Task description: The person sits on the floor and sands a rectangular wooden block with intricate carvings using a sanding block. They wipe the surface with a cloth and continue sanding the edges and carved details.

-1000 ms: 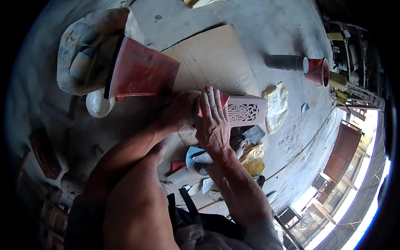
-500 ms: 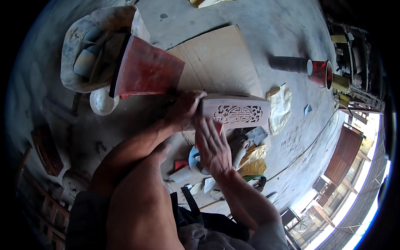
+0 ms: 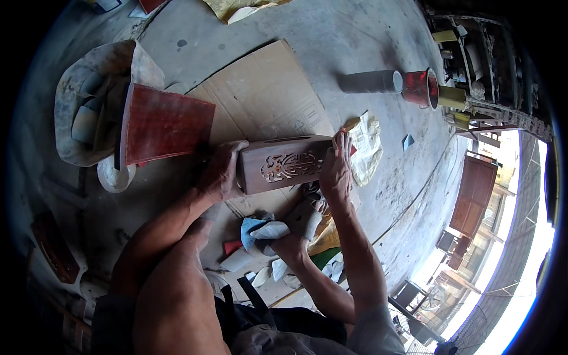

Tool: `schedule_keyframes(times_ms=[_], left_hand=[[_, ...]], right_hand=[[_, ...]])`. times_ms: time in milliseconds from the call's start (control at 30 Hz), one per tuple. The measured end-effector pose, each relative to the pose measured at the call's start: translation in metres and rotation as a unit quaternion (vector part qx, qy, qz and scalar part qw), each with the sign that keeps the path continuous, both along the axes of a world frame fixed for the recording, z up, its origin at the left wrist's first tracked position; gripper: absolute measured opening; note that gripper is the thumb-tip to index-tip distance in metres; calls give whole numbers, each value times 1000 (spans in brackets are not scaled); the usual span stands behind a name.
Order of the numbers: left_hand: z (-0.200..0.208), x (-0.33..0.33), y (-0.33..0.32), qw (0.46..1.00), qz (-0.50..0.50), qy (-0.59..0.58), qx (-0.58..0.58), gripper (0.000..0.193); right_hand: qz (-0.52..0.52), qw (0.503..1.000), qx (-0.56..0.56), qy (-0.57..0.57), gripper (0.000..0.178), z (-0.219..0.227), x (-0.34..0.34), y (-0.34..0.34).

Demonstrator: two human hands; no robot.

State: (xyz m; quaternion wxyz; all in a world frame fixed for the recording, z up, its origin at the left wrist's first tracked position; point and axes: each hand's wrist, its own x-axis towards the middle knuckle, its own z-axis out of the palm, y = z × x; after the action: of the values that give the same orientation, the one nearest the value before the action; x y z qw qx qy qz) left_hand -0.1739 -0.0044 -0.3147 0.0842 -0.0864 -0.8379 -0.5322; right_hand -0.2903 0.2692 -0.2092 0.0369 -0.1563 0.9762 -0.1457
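A wooden box (image 3: 254, 173) with a cut-through fretwork panel (image 3: 293, 166) lies on its side before me, over the edge of a flat cardboard sheet (image 3: 260, 89). My left hand (image 3: 223, 171) is wrapped round the box's left end, thumb side up on the top edge. At the right end, my right hand (image 3: 336, 168) presses against the carved face with fingers together. A piece of red sandpaper (image 3: 353, 151) shows at the edge of these fingers; most of it is hidden beneath them.
Left stands a dark red tapered wooden piece (image 3: 168, 124) beside a sack of scraps (image 3: 65, 112) and a white bowl (image 3: 116, 176). Crumpled yellowish paper (image 3: 365, 148) lies right. Sandpaper scraps (image 3: 238, 259) are scattered by my feet. Farther off are a grey tube (image 3: 367, 82) and red bucket (image 3: 417, 90).
My right hand has slid from the box's left end to its right end, the red sandpaper with it. The left hand keeps its grip. The whole view has shifted, moving things leftward.
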Motion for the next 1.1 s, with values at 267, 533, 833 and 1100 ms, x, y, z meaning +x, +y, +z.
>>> schedule_keyframes(times_ms=[267,533,833,1100], left_hand=[[-12,6,-3,998,-15,-48,23,95],[-26,1,-1,997,-44,-18,-62,66],[3,-3,-2,1000,-18,-5,-15,115],[-1,3,-1,999,12,-32,8,106]], right_hand=[[-11,1000,1,-3,57,2,76,55],[145,987,-63,4,71,-22,100,-104],[13,988,89,128,48,-6,15,-5],[167,986,-11,-26,67,-9,89,-69]])
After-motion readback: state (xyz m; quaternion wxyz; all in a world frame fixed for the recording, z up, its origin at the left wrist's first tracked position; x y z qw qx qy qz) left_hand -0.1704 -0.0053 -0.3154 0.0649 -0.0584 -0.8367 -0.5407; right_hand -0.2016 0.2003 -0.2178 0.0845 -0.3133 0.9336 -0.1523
